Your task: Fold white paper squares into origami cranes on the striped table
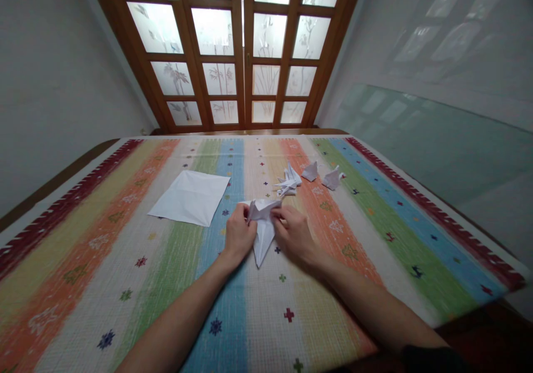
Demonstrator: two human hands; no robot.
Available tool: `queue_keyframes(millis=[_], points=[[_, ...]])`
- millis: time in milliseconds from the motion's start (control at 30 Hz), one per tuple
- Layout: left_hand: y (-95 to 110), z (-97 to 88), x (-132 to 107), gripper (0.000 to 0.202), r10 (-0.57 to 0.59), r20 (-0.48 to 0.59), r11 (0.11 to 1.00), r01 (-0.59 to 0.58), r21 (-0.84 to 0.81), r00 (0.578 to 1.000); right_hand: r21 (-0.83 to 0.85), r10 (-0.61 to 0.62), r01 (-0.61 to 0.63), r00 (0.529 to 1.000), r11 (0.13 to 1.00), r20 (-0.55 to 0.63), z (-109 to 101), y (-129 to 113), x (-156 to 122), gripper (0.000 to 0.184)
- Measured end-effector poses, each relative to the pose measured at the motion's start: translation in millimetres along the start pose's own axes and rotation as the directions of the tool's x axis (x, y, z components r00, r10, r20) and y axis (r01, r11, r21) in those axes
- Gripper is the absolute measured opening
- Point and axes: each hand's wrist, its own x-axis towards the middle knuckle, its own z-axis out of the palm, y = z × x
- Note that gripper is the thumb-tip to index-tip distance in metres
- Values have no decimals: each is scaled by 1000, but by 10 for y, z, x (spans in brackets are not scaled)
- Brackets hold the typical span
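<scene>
Between my hands is a partly folded sheet of white paper (263,233), its narrow point toward me and its upper part spread open. My left hand (240,233) pinches its left side, thumb and fingers closed on the edge. On the opposite side my right hand (295,230) grips the upper right edge in the same way. The fingertips are partly hidden by the paper. Just beyond my right hand lie several folded white paper pieces (289,181), some with thin pointed ends. A creased white square sheet (191,197) lies flat to the left.
A striped tablecloth (175,284) with small printed figures covers the table. Two more folded paper pieces, a small one (310,171) and another (332,179), stand at the right back. Beyond the table is a wooden glazed door (245,56); pale walls flank both sides.
</scene>
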Motion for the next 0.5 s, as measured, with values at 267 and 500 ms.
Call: queue_keyframes(millis=[267,500], points=[[-156,-31,172,13,-240,-232,950,178,-257,943,71,336,-331,939,941,-79,-54,55,65,42],[-295,-122,270,17,-296,-205,951,267,-157,933,-58,469,-469,883,881,-7,-125,187,141,40]])
